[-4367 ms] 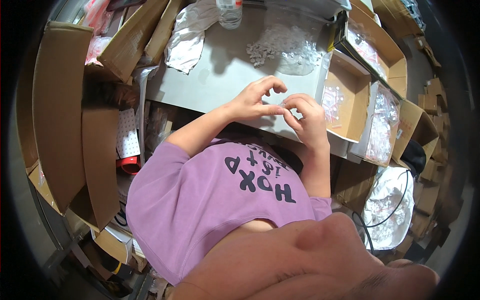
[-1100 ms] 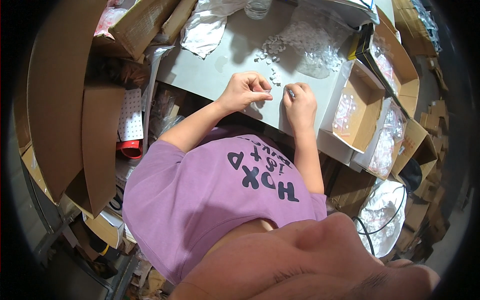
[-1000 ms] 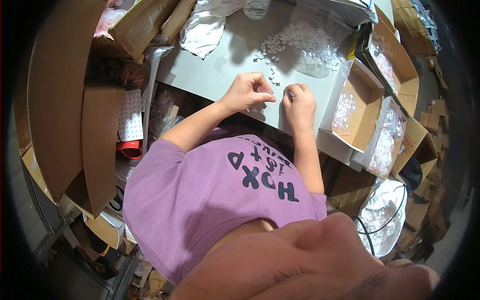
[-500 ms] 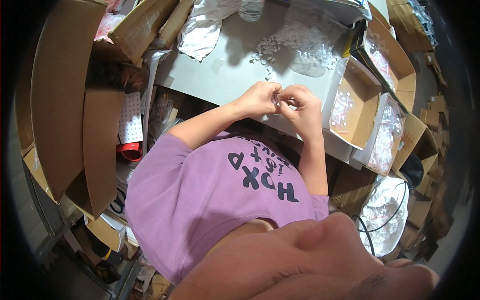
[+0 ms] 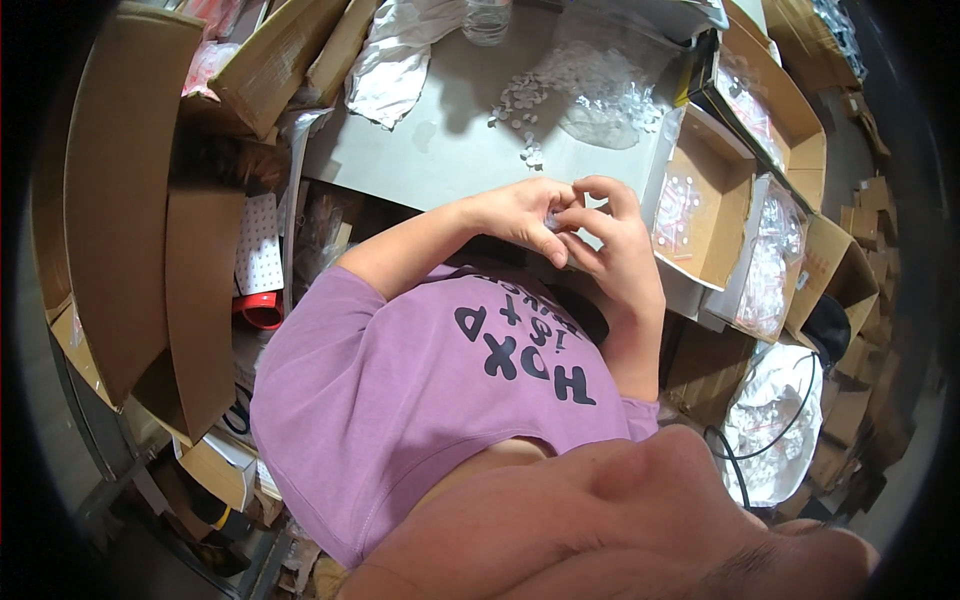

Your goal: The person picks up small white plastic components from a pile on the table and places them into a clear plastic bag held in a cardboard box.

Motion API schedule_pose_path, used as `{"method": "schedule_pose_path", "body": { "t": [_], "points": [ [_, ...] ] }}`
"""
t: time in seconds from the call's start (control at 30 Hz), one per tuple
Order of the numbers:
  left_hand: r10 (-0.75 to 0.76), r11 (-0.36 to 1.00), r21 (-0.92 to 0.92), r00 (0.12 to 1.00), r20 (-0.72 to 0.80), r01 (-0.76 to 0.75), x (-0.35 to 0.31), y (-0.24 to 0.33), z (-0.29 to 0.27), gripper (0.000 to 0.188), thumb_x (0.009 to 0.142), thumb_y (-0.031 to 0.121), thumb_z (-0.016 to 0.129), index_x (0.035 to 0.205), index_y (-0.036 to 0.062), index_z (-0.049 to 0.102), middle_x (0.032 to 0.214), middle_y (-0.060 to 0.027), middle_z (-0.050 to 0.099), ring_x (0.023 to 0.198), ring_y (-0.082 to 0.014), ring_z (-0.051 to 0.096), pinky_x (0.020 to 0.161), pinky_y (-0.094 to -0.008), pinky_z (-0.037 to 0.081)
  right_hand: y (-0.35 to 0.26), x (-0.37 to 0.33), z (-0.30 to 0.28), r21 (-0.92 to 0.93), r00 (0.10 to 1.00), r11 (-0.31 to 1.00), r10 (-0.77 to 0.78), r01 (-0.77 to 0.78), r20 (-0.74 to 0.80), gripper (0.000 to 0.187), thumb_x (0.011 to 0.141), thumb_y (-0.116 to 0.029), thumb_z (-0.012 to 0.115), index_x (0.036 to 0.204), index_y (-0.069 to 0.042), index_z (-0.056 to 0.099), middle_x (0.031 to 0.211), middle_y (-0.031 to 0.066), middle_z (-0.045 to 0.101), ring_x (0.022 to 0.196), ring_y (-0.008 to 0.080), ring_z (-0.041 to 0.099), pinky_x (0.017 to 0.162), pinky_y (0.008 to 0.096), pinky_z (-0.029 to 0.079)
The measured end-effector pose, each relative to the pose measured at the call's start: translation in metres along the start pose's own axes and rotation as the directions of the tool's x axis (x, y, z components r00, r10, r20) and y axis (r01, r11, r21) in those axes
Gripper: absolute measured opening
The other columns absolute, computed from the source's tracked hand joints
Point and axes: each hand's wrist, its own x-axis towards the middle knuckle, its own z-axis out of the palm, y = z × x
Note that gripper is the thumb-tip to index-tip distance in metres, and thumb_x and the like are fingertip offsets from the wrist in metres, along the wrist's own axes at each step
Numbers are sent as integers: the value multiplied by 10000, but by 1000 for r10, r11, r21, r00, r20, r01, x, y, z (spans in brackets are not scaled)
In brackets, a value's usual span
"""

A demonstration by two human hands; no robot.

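Note:
My left hand (image 5: 515, 212) is curled in front of me at the table's near edge, thumb pointing down toward my right hand. A small, pale, shiny piece (image 5: 552, 219) shows in its grasp, mostly covered by fingers and too small to name. From the right, my right hand (image 5: 625, 245) meets it with bent fingers, gaps showing between them. Its fingertips reach into the left palm at that piece; their exact grip is partly hidden. Just beyond the hands, small white round pieces (image 5: 520, 95) lie scattered on the grey table (image 5: 400, 160), beside a clear plastic bag (image 5: 605, 100) of similar pieces.
Right of my hands stands an open cardboard box (image 5: 725, 215) with small bagged pieces; another box (image 5: 790, 120) and a tray of clear bags (image 5: 765, 265) adjoin it. A white cloth (image 5: 390, 75) and clear bottle (image 5: 487, 20) are at the back. Tall cardboard (image 5: 130, 200) rises at left.
My hands have spread slightly and shifted a little toward me. The right index finger has lifted and the left thumb has swung down. The view has shifted slightly.

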Motion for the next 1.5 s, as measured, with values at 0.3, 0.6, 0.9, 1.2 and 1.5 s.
{"method": "schedule_pose_path", "body": {
  "t": [0.3, 0.6, 0.9, 1.2, 1.5],
  "points": [
    [304, 836, 512, 943, -135, -196, 10, 11, 13, 384, 852, 335, 687, 1066, 34, 582, 999, -60, 591, 929, -184, 553, 786, -310, 441, 6, -22, -13, -8, 980, 1000, 19, -21, -199, 135, 716, -10, 730, 778, -20, 610, 798, 86, 646, 736, 254, 635, 652, 338, 516],
    [494, 612, 706, 870, 11, -357, 31, 31, 33, 68, 827, 51, 663, 857, 16, 613, 862, -91, 601, 797, -244, 590, 701, -336, 478, 10, -45, -22, 3, 955, 993, 114, -118, -272, 115, 761, 5, 689, 845, -14, 614, 789, 116, 625, 693, 277, 614, 612, 342, 481],
    [458, 477, 762, 864, 210, -438, 89, 31, 51, 104, 822, 91, 676, 859, 32, 599, 861, -104, 586, 835, -279, 580, 725, -368, 470, 23, -87, -54, 14, 848, 953, 275, -302, -454, 78, 806, -24, 661, 883, -17, 669, 780, 143, 650, 680, 283, 628, 632, 344, 487],
    [-51, -301, 925, 972, 229, -233, 202, 17, 37, 124, 760, 165, 612, 854, 109, 670, 825, -48, 673, 864, -257, 629, 774, -387, 417, 91, -149, -143, -287, 414, 605, 78, -743, -907, 145, 853, -137, 679, 937, -20, 695, 722, 92, 621, 598, 202, 556, 577, 325, 455],
    [-247, -73, 989, 963, 111, -132, 226, 12, 28, 148, 817, 191, 585, 905, 126, 685, 824, -118, 689, 793, -319, 664, 719, -434, 494, 48, -119, -69, -104, 559, 900, 170, -424, -812, 61, 814, -38, 675, 869, -14, 665, 750, 113, 633, 661, 218, 613, 620, 324, 484]
  ]
}}
